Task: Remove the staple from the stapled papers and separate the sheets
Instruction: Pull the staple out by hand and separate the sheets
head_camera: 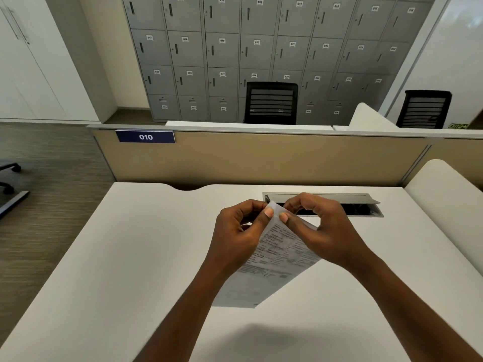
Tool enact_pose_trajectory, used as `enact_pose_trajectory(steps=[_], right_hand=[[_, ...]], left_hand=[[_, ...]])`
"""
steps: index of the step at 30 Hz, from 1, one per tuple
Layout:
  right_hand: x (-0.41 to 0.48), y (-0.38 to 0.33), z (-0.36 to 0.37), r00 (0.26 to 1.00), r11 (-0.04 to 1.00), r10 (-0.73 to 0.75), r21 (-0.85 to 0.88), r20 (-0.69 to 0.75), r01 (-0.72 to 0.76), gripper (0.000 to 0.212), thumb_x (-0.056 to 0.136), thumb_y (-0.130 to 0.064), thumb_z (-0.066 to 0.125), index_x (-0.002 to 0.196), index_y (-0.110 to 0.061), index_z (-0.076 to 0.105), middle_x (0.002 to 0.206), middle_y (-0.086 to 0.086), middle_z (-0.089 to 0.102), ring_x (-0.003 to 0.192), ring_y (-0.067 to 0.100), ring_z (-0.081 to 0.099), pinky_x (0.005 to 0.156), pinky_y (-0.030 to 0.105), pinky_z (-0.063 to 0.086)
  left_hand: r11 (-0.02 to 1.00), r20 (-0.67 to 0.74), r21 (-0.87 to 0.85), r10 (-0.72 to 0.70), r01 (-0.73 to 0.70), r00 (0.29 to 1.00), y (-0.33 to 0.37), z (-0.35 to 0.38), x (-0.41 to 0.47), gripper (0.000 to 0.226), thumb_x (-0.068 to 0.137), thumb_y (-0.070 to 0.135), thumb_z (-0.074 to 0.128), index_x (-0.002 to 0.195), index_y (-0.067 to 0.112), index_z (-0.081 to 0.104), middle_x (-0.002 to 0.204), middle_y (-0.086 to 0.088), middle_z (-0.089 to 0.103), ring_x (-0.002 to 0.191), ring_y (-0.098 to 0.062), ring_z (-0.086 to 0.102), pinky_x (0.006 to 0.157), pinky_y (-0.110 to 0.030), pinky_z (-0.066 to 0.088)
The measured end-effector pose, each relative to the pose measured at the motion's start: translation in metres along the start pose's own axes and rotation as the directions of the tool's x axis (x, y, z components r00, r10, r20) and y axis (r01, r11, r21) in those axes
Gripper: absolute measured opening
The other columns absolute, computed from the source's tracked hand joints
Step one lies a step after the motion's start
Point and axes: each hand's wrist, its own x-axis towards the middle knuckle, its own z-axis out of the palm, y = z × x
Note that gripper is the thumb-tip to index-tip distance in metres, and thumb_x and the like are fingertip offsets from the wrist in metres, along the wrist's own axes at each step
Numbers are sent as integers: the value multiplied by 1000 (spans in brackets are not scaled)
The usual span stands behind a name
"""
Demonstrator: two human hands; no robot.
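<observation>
Above the desk (130, 257), stapled papers (277, 254) between both hands, left hand (240, 231), right hand (321, 226) pinching top corner

The stapled papers (279, 253) are held above the white surface (130, 257), their top corner pinched between the left hand (239, 235) and the right hand (322, 228), thumbs pressed to the near face. The staple cannot be made out. An open cable tray (363, 207) is seen behind the hands, a "010" sign (145, 137) on the beige partition (261, 158), and numbered grey lockers (261, 48) beyond.
</observation>
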Motion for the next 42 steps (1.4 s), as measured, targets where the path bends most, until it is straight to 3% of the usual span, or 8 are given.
enact_pose_trajectory(steps=[4, 9, 14, 27, 34, 42], right_hand=[[0, 1, -5, 996, 987, 76, 141, 52, -83, 9, 94, -22, 69, 88, -17, 75, 82, -5, 73, 81, 19, 69, 80, 24, 53], [-2, 1, -7, 994, 975, 97, 196, 48, -105, 7, 93, -15, 70, 90, -16, 76, 85, -1, 75, 83, 21, 70, 85, 32, 55], [-1, 3, -7, 992, 976, 103, 183, 71, -115, 10, 93, -26, 69, 91, -20, 76, 85, -3, 74, 84, 21, 69, 86, 35, 56], [2, 7, -11, 993, 969, 37, 237, 115, -63, 10, 96, -20, 66, 91, -15, 73, 87, 1, 72, 85, 25, 68, 79, 32, 54], [2, 9, -13, 988, 952, 76, 284, 136, -112, 9, 94, -20, 68, 91, -14, 74, 88, 2, 72, 88, 27, 68, 77, 33, 56], [3, 9, -13, 979, 961, 101, 238, 175, -142, 16, 93, -30, 65, 90, -16, 72, 88, 0, 72, 90, 24, 67, 76, 35, 56]], left_hand=[[999, -26, -27, 37, -37, 999, 2, 3, -2, 17, 99, 25, 63, 104, 15, 76, 92, 1, 78, 89, -21, 76, 73, -42, 65], [999, -36, -17, 37, -38, 999, 1, 6, -2, 16, 99, 26, 65, 103, 17, 77, 93, 1, 78, 91, -23, 75, 74, -47, 64], [998, -24, -3, 58, -58, 998, 1, 8, -3, 14, 99, 25, 66, 103, 17, 76, 92, 2, 78, 91, -24, 75, 72, -47, 64], [992, 58, -125, 9, -2, 998, 8, 8, -3, 23, 94, 30, 64, 104, 12, 75, 94, -4, 76, 92, -26, 75, 71, -43, 65], [986, 103, -165, -2, 19, 995, 8, 8, 0, 26, 95, 29, 61, 106, 8, 73, 95, -9, 76, 90, -27, 75, 71, -36, 64], [991, 118, -132, 8, 8, 993, 5, 8, 1, 22, 98, 25, 60, 107, 8, 71, 97, -10, 74, 93, -27, 74, 73, -46, 65]])
